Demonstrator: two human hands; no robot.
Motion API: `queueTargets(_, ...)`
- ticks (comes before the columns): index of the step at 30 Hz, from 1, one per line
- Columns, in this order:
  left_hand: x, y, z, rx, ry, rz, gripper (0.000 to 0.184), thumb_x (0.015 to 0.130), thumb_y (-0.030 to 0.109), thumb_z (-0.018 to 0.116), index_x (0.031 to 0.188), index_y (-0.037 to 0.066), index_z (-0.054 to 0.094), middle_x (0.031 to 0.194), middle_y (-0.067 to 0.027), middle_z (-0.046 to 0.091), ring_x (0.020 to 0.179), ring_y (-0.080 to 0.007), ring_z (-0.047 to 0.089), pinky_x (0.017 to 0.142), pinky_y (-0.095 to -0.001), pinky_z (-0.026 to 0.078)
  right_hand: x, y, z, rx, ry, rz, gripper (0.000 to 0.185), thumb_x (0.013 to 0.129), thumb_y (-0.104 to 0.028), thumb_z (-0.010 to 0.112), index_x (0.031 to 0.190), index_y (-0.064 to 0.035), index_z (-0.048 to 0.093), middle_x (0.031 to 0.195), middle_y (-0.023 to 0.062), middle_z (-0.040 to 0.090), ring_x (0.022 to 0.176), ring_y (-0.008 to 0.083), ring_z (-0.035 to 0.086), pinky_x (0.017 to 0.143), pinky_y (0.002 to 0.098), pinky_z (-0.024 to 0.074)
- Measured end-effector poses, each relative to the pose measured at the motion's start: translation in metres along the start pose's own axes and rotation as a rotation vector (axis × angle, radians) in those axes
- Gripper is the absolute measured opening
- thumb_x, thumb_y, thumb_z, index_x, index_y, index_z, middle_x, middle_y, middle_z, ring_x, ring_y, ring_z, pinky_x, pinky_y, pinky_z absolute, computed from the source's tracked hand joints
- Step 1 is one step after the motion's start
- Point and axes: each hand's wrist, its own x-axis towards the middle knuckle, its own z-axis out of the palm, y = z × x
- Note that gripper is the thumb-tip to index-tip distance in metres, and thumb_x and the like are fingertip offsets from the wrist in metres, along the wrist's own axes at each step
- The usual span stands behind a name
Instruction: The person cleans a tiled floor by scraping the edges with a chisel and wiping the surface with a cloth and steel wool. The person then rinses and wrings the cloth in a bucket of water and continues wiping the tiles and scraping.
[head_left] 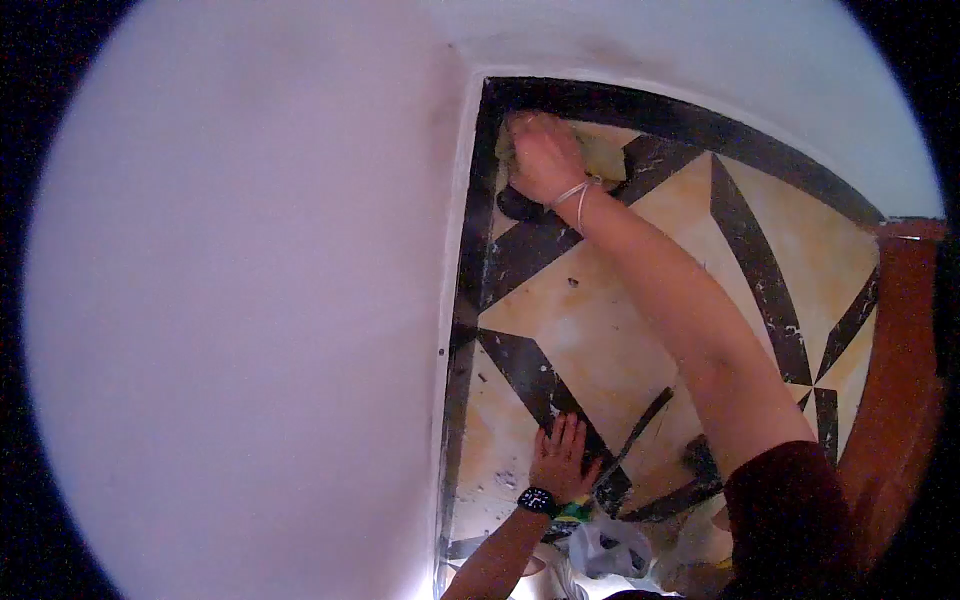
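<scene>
In the far corner of the patterned floor (pixel 590 310), my right hand (pixel 545 158) is closed on a yellowish-green cloth (pixel 603 155) pressed to the floor beside the wall. A thin pale bracelet (pixel 572 192) circles that wrist. A dark round object (pixel 517 204), too unclear to name, lies just below the hand. Lower down, my left hand (pixel 563 460) rests flat on the floor with its fingers apart and holds nothing. A black watch (pixel 537 500) is on the left wrist. Near its fingers lies a dark thin strip (pixel 640 430).
A white wall (pixel 250 300) fills the left side and another (pixel 680 40) rises behind the floor. On the right stands a reddish-brown wooden piece (pixel 900 350). A clear plastic bag (pixel 608 547) lies at the bottom, and small debris (pixel 573 283) dots the tiles.
</scene>
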Motion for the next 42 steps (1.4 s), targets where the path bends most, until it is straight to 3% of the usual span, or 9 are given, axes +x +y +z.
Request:
queueTargets(8, -0.007, 0.001, 0.006, -0.018, 0.042, 0.014, 0.068, 0.079, 0.044, 0.051, 0.128, -0.001, 0.037, 0.139, -0.0171, 0.026, 0.131, -0.0291, 0.02, 0.1, -0.0547, 0.02, -0.024, 0.013, -0.003, 0.344, -0.428, -0.194, 0.046, 0.057, 0.0, 0.056, 0.103, 0.0003, 0.055, 0.105, 0.0155, 0.057, 0.1, 0.0313, 0.053, 0.087, 0.0366, 0.0418)
queueTargets(16, -0.014, -0.019, 0.019, -0.048, 0.046, 0.011, 0.07, 0.08, 0.044, 0.05, 0.13, -0.002, 0.032, 0.14, -0.0182, 0.024, 0.132, -0.0312, 0.018, 0.102, -0.0549, 0.016, -0.015, -0.003, 0.039, 0.098, 0.13, -0.009, 0.04, 0.062, -0.006, 0.055, 0.102, -0.0006, 0.057, 0.096, 0.018, 0.06, 0.094, 0.0348, 0.055, 0.087, 0.0383, 0.0433)
queueTargets(18, -0.011, -0.02, 0.024, 0.144, 0.156, 0.088, 0.071, 0.079, 0.042, 0.051, 0.131, -0.003, 0.03, 0.14, -0.0187, 0.024, 0.132, -0.0321, 0.016, 0.102, -0.0554, 0.015, -0.023, -0.02, 0.028, 0.247, -0.107, 0.097, 0.039, 0.062, -0.01, 0.056, 0.099, 0.0009, 0.057, 0.095, 0.0204, 0.059, 0.091, 0.0375, 0.055, 0.085, 0.0401, 0.0442)
queueTargets(24, -0.012, -0.012, 0.016, -0.023, 0.119, 0.02, 0.071, 0.077, 0.039, 0.054, 0.13, -0.003, 0.032, 0.139, -0.0184, 0.025, 0.131, -0.0324, 0.018, 0.104, -0.0532, 0.013, -0.153, -0.039, -0.013, 0.505, -0.481, -0.487, 0.04, 0.073, -0.015, 0.058, 0.109, -0.0005, 0.051, 0.115, 0.0192, 0.05, 0.105, 0.0347, 0.049, 0.092, 0.0384, 0.0391)
queueTargets(27, -0.014, -0.013, 0.015, -0.029, 0.194, 0.065, 0.067, 0.077, 0.036, 0.055, 0.128, -0.004, 0.034, 0.139, -0.0182, 0.026, 0.13, -0.0325, 0.021, 0.104, -0.0518, 0.015, -0.212, -0.048, -0.081, 0.451, -0.359, -0.112, 0.03, 0.081, -0.026, 0.054, 0.092, 0.0013, 0.058, 0.09, 0.018, 0.059, 0.084, 0.0342, 0.057, 0.076, 0.038, 0.0463)
queueTargets(30, -0.015, -0.014, 0.015, -0.075, 0.232, 0.083, 0.062, 0.078, 0.031, 0.054, 0.126, -0.004, 0.036, 0.138, -0.0189, 0.026, 0.13, -0.0326, 0.021, 0.104, -0.0513, 0.016, -0.281, -0.049, -0.122, 0.132, -1.074, 0.446, 0.04, 0.087, -0.038, 0.045, 0.09, -0.0012, 0.061, 0.077, 0.0206, 0.061, 0.073, 0.0421, 0.058, 0.069, 0.046, 0.0485)
queueTargets(34, -0.018, -0.012, 0.013, -0.125, 0.301, 0.113, 0.048, 0.079, 0.024, 0.053, 0.117, -0.003, 0.044, 0.135, -0.0222, 0.029, 0.127, -0.0356, 0.024, 0.102, -0.0525, 0.019, -0.365, -0.064, -0.086, 0.495, -0.869, 0.873, 0.046, 0.088, -0.038, 0.042, 0.08, 0.0032, 0.059, 0.061, 0.0216, 0.059, 0.06, 0.0351, 0.061, 0.054, 0.0449, 0.0481)
queueTargets(39, -0.036, -0.015, 0.014, -0.286, 0.329, 0.261, 0.019, 0.082, 0.016, 0.051, 0.093, 0.001, 0.057, 0.117, -0.0268, 0.045, 0.103, -0.0413, 0.046, 0.089, -0.0524, 0.036, -0.412, -0.079, -0.03, 0.634, -0.203, 0.68, 0.048, 0.091, -0.037, 0.042, 0.061, -0.0009, 0.056, 0.052, 0.0099, 0.056, 0.048, 0.0172, 0.057, 0.044, 0.0305, 0.0442)
queueTargets(42, -0.047, 0.007, -0.046, -0.502, -0.365, 0.176, 0.027, 0.086, 0.013, 0.048, 0.112, 0.004, 0.046, 0.107, -0.0165, 0.053, 0.097, -0.0308, 0.054, 0.086, -0.041, 0.042, -0.348, -0.094, -0.091, 0.959, -0.315, 0.78, 0.04, 0.091, -0.038, 0.041, 0.064, -0.0089, 0.047, 0.048, 0.0014, 0.046, 0.042, 0.0131, 0.047, 0.038, 0.0281, 0.0366)
